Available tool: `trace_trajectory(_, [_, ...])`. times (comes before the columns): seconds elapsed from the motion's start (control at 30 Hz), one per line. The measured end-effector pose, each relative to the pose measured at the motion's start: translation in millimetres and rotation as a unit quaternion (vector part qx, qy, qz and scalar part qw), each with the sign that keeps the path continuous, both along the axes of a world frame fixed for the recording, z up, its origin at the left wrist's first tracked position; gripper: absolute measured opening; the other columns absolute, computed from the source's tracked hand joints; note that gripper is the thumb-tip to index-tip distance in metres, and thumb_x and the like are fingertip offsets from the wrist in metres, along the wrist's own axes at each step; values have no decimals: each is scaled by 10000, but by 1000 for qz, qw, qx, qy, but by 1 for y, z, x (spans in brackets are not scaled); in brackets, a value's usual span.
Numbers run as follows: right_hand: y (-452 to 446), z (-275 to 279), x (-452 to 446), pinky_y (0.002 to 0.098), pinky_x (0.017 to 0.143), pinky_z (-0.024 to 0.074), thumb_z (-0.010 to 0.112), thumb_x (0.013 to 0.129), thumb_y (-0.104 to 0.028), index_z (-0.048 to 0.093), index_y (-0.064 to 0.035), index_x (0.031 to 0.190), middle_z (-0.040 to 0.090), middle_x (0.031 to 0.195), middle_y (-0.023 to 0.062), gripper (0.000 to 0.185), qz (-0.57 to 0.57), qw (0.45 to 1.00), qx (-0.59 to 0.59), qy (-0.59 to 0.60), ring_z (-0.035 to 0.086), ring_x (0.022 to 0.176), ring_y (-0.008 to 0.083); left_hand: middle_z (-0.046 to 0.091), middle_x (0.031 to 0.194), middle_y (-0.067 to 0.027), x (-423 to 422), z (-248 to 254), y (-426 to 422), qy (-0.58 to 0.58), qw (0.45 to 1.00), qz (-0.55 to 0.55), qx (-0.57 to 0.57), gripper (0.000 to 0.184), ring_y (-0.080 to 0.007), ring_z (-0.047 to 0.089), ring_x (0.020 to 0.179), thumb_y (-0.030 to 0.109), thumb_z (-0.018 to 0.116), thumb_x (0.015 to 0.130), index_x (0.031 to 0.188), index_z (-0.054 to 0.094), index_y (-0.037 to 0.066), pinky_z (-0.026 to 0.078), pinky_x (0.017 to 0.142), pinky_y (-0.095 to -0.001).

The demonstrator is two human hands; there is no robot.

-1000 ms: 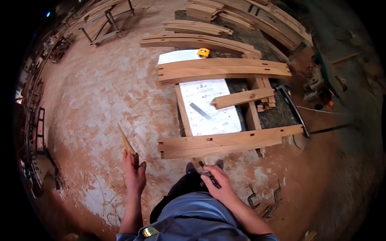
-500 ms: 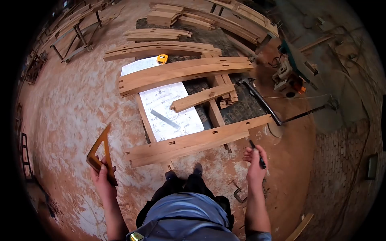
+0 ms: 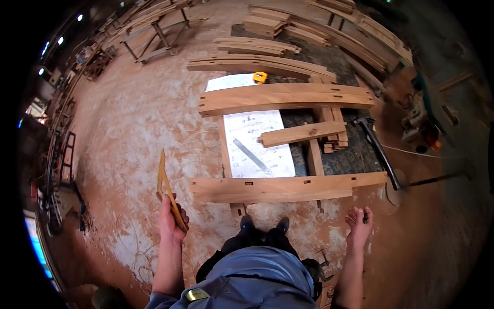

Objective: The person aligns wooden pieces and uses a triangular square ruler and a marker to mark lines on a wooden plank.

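Observation:
My left hand is closed around an amber set square, held out to the left above the floor and seen nearly edge-on. To the right, my right hand is closed on a black pen, mostly hidden by the fingers. Between and beyond the hands lies a pair of mortised wooden rails. Past them, a steel ruler rests on a sheet of paper with handwritten marks. A short wooden piece overlaps the sheet's right edge.
A wider mortised board crosses the paper, with a yellow tape measure behind it. A hammer lies at the right, near a power tool. More timber is stacked farther back. A metal trestle stands at upper left.
My view has turned left, so the workpieces appear farther right. The set square has tilted to nearly edge-on. My right hand has rotated, and less of the pen shows.

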State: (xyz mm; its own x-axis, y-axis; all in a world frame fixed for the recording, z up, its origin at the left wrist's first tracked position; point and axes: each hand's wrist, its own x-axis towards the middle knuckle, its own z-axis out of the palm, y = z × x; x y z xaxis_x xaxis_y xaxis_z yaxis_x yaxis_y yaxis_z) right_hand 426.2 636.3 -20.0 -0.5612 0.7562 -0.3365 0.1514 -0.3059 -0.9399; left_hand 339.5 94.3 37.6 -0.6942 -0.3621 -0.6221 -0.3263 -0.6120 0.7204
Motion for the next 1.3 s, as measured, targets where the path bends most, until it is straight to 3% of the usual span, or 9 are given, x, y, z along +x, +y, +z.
trace_trajectory(0.1, [16, -12, -10, 348, 736, 595, 679, 1024, -217, 426, -82, 1434, 690, 1119, 101, 500, 20, 1000, 4, -10, 701, 922, 200, 528, 736, 7, 6, 5, 8, -4, 999, -24, -34, 301, -151, 492, 542, 382, 672, 992, 1176, 630, 147, 404, 464, -319])
trace_trajectory(0.2, [29, -21, -18, 353, 740, 595, 716, 1001, -243, 422, -89, 1441, 674, 1166, 90, 552, 34, 999, -6, -21, 678, 958, 186, 541, 760, -7, 10, 7, 15, 8, 1000, -22, -8, 309, -165, 524, 572, 282, 645, 960, 1221, 601, 122, 436, 480, -324])
trace_trajectory(0.37, [41, -32, -28, 354, 785, 590, 722, 997, -252, 432, -86, 1451, 614, 1230, 74, 564, 67, 997, -24, -25, 649, 1037, 190, 738, 1062, -102, 19, -6, 22, 14, 1000, 21, 12, 346, -261, 737, 923, 334, 618, 984, 1221, 605, 83, 583, 719, -377])
trace_trajectory(0.53, [52, -39, -29, 354, 796, 580, 716, 1004, -243, 429, -101, 1462, 615, 1253, 58, 559, 104, 994, -17, -32, 639, 1059, 174, 751, 1130, -100, 26, -25, 29, 23, 997, 71, -27, 290, -241, 723, 1035, 322, 610, 983, 1144, 674, 90, 598, 830, -392])
trace_trajectory(0.63, [54, -46, -29, 360, 819, 573, 717, 1005, -235, 432, -109, 1469, 616, 1255, 43, 559, 116, 992, 22, -33, 626, 1092, 162, 759, 1201, -72, 27, -42, 30, 23, 995, 73, -63, 323, -238, 697, 1122, 360, 578, 990, 1117, 731, 106, 550, 962, -428])
trace_trajectory(0.93, [50, -54, -32, 362, 926, 561, 638, 1040, -109, 417, -72, 1498, 612, 1377, 118, 510, 159, 985, 66, -24, 595, 1217, 190, 666, 1362, -84, 20, -63, 37, -11, 988, 21, -151, 461, -243, 581, 1305, 389, 585, 988, 1300, 673, 62, 474, 1052, -447])
trace_trajectory(1.03, [46, -70, -32, 352, 902, 575, 627, 1057, -153, 407, -77, 1504, 617, 1380, 111, 505, 174, 978, 114, 0, 607, 1200, 192, 655, 1335, -72, 18, -70, 27, -10, 986, 8, -167, 495, -222, 569, 1282, 406, 572, 979, 1323, 659, 61, 462, 1049, -451])
trace_trajectory(1.2, [44, -89, -33, 349, 942, 563, 606, 1058, -104, 408, -68, 1496, 602, 1419, 136, 482, 200, 966, 159, 31, 592, 1250, 197, 653, 1342, -70, 12, -68, 22, -22, 983, -15, -184, 479, -227, 552, 1325, 401, 603, 962, 1306, 659, 73, 443, 1071, -468])
trace_trajectory(1.3, [38, -78, -36, 355, 957, 556, 606, 1058, -102, 411, -69, 1493, 592, 1430, 141, 478, 179, 973, 147, 27, 584, 1275, 209, 681, 1145, -45, 5, -54, 36, -21, 984, -16, -177, 414, -191, 620, 1120, 314, 623, 928, 1240, 677, 47, 464, 987, -403])
